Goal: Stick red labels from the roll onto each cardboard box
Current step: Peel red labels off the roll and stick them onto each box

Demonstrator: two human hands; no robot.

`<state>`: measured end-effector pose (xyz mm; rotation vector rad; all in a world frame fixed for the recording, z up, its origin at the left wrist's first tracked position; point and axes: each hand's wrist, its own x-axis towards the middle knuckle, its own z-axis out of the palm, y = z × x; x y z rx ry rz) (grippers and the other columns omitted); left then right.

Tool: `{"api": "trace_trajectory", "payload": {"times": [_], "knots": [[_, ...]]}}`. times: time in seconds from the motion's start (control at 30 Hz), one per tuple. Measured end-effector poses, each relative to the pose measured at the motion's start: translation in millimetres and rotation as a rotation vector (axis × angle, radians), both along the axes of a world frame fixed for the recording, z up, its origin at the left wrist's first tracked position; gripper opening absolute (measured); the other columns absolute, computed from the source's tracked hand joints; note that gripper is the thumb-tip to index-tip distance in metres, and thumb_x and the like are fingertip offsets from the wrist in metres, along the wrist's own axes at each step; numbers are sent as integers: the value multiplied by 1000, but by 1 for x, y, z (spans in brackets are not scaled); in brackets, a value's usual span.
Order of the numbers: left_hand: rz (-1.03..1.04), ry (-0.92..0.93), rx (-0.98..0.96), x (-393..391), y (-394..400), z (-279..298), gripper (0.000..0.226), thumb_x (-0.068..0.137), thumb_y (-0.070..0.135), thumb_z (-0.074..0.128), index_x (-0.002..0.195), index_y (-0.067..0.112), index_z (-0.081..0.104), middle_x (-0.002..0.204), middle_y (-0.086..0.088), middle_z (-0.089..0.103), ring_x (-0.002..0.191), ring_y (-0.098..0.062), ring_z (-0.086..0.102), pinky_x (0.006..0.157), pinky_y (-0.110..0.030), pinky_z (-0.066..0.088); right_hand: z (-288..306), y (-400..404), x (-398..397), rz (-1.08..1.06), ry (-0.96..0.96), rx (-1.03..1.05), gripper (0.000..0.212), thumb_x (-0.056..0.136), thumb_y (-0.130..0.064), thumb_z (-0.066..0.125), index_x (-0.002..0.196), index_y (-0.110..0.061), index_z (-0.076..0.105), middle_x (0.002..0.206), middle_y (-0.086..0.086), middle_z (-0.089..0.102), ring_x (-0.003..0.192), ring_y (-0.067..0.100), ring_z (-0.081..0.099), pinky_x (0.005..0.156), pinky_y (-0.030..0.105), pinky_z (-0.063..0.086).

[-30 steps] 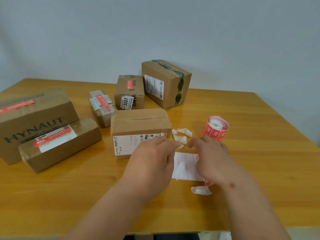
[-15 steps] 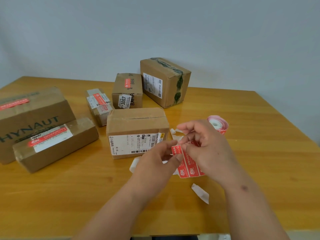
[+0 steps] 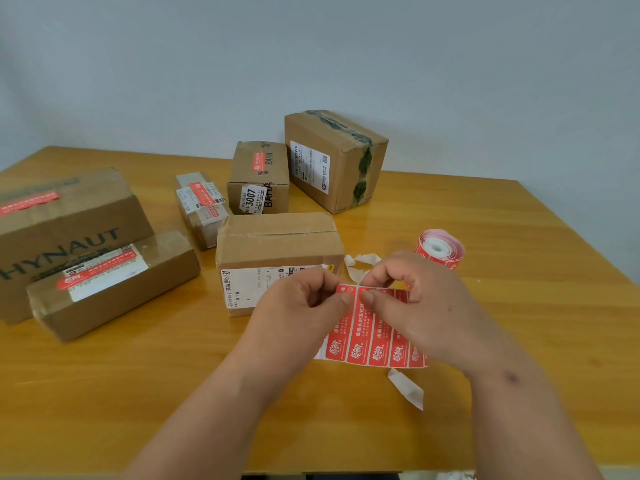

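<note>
Both hands hold a strip of red labels (image 3: 372, 342) just above the table's near middle. My left hand (image 3: 301, 306) pinches the strip's top left corner. My right hand (image 3: 419, 306) pinches the top edge beside it, thumb against the left thumb. The strip hangs down with several labels facing me. The label roll (image 3: 440, 251) stands on the table behind my right hand. A mid-size cardboard box (image 3: 277, 251) with a white shipping label lies directly behind my left hand. It shows no red label on the sides I can see.
Left: a large HYNAUT box (image 3: 62, 233), a long box (image 3: 114, 282) and a small box (image 3: 201, 206), all red-labelled. Behind: a 3007 box (image 3: 259, 174) with a red label and a green-taped box (image 3: 332, 157). Peeled backing scraps (image 3: 405, 393) litter the wooden table (image 3: 519, 323).
The strip was turned from its white backing side to its red face and lifted. Both hands rose and now pinch its top edge.
</note>
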<state>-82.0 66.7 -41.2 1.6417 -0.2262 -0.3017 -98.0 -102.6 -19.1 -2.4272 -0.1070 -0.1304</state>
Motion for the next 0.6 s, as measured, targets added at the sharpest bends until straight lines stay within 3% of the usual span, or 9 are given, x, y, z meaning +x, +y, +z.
{"api": "trace_trajectory", "payload": {"times": [0.23, 0.6], "knots": [[-23, -53, 78, 1, 4, 6, 21, 89, 39, 59, 78, 25, 68, 77, 5, 73, 76, -7, 71, 60, -14, 51, 9, 5, -1, 34, 34, -48, 17, 84, -48, 64, 79, -32, 59, 90, -16, 59, 80, -6, 61, 57, 12, 46], [-49, -4, 126, 2, 3, 7, 25, 94, 32, 57, 74, 20, 65, 69, 6, 71, 66, -2, 68, 55, -8, 45, 8, 4, -3, 74, 64, -105, 14, 87, -42, 63, 83, -30, 58, 92, -14, 59, 81, 1, 62, 63, 15, 53]]}}
